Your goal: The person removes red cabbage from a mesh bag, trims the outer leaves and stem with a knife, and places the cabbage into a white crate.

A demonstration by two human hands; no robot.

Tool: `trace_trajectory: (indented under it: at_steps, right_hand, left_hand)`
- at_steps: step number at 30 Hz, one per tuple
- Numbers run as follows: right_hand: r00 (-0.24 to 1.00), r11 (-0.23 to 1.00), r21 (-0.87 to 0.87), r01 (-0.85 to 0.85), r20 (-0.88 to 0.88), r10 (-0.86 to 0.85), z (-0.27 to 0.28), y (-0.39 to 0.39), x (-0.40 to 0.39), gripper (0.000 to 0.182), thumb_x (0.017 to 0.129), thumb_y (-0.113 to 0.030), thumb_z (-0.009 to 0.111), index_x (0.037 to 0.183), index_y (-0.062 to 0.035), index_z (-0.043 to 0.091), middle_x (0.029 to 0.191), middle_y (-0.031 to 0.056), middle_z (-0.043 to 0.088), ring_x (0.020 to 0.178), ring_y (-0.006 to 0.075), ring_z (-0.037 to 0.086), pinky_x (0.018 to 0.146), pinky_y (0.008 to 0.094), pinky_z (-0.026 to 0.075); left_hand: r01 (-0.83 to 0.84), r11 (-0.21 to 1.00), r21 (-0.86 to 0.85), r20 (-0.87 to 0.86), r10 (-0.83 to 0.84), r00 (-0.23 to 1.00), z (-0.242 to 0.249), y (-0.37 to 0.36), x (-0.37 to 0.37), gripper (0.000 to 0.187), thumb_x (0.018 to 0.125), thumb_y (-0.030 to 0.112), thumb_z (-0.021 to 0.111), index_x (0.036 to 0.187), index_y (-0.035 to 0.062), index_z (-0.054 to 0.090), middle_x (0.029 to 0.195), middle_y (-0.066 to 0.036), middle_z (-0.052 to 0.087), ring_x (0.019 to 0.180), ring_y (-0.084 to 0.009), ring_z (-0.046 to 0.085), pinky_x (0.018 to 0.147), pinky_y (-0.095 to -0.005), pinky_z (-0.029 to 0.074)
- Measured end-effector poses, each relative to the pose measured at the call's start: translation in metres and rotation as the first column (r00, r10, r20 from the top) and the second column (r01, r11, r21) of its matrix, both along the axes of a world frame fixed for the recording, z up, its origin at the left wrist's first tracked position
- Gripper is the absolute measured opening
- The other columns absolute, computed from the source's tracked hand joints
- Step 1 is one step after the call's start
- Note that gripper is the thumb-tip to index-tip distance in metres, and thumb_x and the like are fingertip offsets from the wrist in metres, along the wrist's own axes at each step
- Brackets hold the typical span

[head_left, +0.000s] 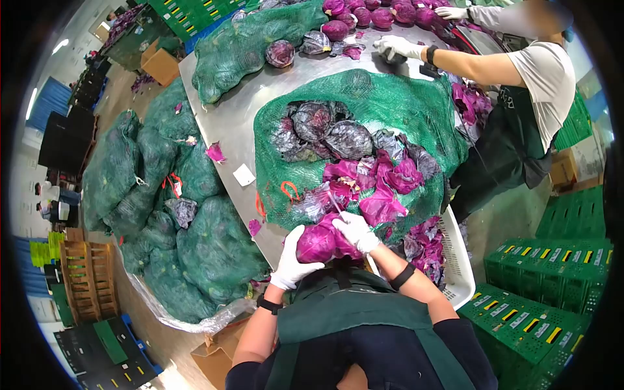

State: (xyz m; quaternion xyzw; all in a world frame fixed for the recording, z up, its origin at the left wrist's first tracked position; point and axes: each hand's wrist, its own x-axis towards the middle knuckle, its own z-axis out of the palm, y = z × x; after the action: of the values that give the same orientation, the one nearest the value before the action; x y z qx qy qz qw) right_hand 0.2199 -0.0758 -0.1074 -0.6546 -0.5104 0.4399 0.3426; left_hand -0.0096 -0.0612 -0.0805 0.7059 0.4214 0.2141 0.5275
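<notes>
A bright purple cabbage (316,244) is held close to my apron, at the near edge of the metal table (244,140). My left hand (294,261), in a white glove, wraps round its left side. My gloved right hand (356,233) is closed at its upper right on a thin knife (335,201), whose blade points away from me. Just beyond lie loose purple leaves (383,201) on an opened green net bag (279,117). Dark, untrimmed cabbages (348,138) sit in the middle of that bag.
Full net bags (218,240) are piled left of the table. A white basket (460,260) with leaves stands at my right, near green crates (520,325). A co-worker (543,84) in white gloves works at the upper right. Peeled cabbages (382,17) line the far side.
</notes>
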Motion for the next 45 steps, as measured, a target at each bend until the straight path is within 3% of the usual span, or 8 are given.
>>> trace_trajectory:
  at_steps: [6, 14, 19, 21, 30, 37, 39, 45]
  right_hand:
    - [0.854, 0.969, -0.131, 0.21, -0.458, -0.247, 0.014, -0.02, 0.025, 0.019, 0.088, -0.022, 0.061, 0.088, -0.0038, 0.059, 0.071, -0.0035, 0.051, 0.064, 0.0079, 0.048, 0.056, 0.0254, 0.042]
    - [0.375, 0.899, -0.185, 0.397, -0.861, -0.343, 0.059, -0.116, -0.008, 0.036, 0.091, -0.036, 0.057, 0.065, -0.0112, 0.051, 0.051, -0.0014, 0.047, 0.041, 0.0092, 0.043, 0.04, 0.0247, 0.037]
    - [-0.417, 0.321, -0.473, 0.821, -0.88, -0.229, 0.064, -0.164, -0.057, 0.057, 0.078, -0.067, 0.052, 0.068, -0.0105, 0.054, 0.047, 0.0032, 0.045, 0.039, 0.0156, 0.041, 0.041, 0.0281, 0.034]
    - [-0.104, 0.303, -0.115, 0.946, -0.993, -0.051, 0.007, -0.219, -0.043, 0.068, 0.072, -0.072, 0.053, 0.1, -0.0095, 0.057, 0.057, 0.0049, 0.052, 0.04, 0.0171, 0.045, 0.044, 0.0291, 0.045]
    - [-0.149, -0.884, 0.265, 0.385, -0.927, -0.343, 0.301, -0.472, -0.169, 0.067, 0.079, -0.077, 0.034, 0.109, -0.0207, 0.054, 0.088, 0.0044, 0.063, 0.042, 0.0086, 0.043, 0.038, 0.0195, 0.037]
    - [-0.492, -0.951, 0.299, 0.076, -0.819, -0.297, 0.297, -0.674, -0.291, 0.032, 0.089, -0.033, 0.06, 0.098, -0.0028, 0.058, 0.071, 0.0033, 0.054, 0.054, 0.008, 0.044, 0.045, 0.0235, 0.037]
    - [-0.38, -0.899, 0.426, -0.098, -0.851, -0.362, 0.284, -0.637, -0.274, 0.027, 0.082, -0.012, 0.061, 0.108, -0.0052, 0.057, 0.072, 0.0015, 0.055, 0.05, 0.0078, 0.042, 0.044, 0.0222, 0.035]
    - [-0.397, -0.875, 0.273, 0.401, -0.809, -0.434, 0.181, -0.551, -0.206, 0.035, 0.091, -0.017, 0.047, 0.123, -0.0008, 0.05, 0.099, 0.0134, 0.066, 0.056, 0.0086, 0.047, 0.048, 0.0219, 0.039]
  left_hand:
    - [0.12, 0.867, -0.484, 0.455, 0.132, 0.881, 0.009, 0.01, 0.011, 0.1, 0.063, 0.015, 0.083, 0.143, 0.0058, 0.024, 0.139, -0.012, 0.035, 0.128, -0.0248, 0.036, 0.106, -0.0386, 0.032]
    - [0.445, 0.889, 0.111, 0.243, -0.458, 0.855, 0.084, 0.019, 0.071, 0.078, 0.075, 0.021, 0.073, 0.139, 0.0014, 0.032, 0.137, -0.017, 0.039, 0.123, -0.0315, 0.042, 0.104, -0.0397, 0.033]
    - [0.854, 0.512, -0.091, 0.427, -0.755, 0.498, 0.104, 0.015, 0.082, 0.041, 0.091, 0.007, 0.045, 0.132, 0.0017, 0.045, 0.136, -0.018, 0.042, 0.128, -0.0281, 0.04, 0.102, -0.0352, 0.038]
    - [0.858, 0.264, 0.441, 0.194, -0.961, 0.197, 0.139, -0.004, 0.088, 0.039, 0.091, 0.007, 0.042, 0.129, -0.0017, 0.046, 0.134, -0.018, 0.045, 0.125, -0.0276, 0.044, 0.1, -0.0341, 0.04]
    - [0.882, 0.335, -0.332, 0.304, -0.847, 0.437, 0.108, 0.032, 0.059, 0.043, 0.092, 0.013, 0.048, 0.134, 0.0036, 0.04, 0.127, -0.014, 0.052, 0.111, -0.0211, 0.054, 0.088, -0.0291, 0.047]
    - [0.724, 0.562, -0.4, 0.234, -0.701, 0.673, 0.119, 0.059, 0.029, 0.042, 0.094, 0.022, 0.045, 0.132, 0.0055, 0.042, 0.127, -0.017, 0.051, 0.111, -0.026, 0.053, 0.091, -0.0374, 0.044]
    - [0.92, 0.334, 0.204, 0.149, -0.94, 0.308, 0.049, 0.106, 0.03, 0.042, 0.094, 0.023, 0.045, 0.133, 0.0062, 0.04, 0.129, -0.017, 0.049, 0.114, -0.0271, 0.051, 0.095, -0.0395, 0.041]
    - [0.64, 0.606, -0.472, 0.264, -0.595, 0.759, 0.085, 0.107, -0.012, 0.046, 0.092, 0.027, 0.046, 0.134, 0.0074, 0.039, 0.129, -0.013, 0.05, 0.114, -0.0249, 0.052, 0.096, -0.0388, 0.04]
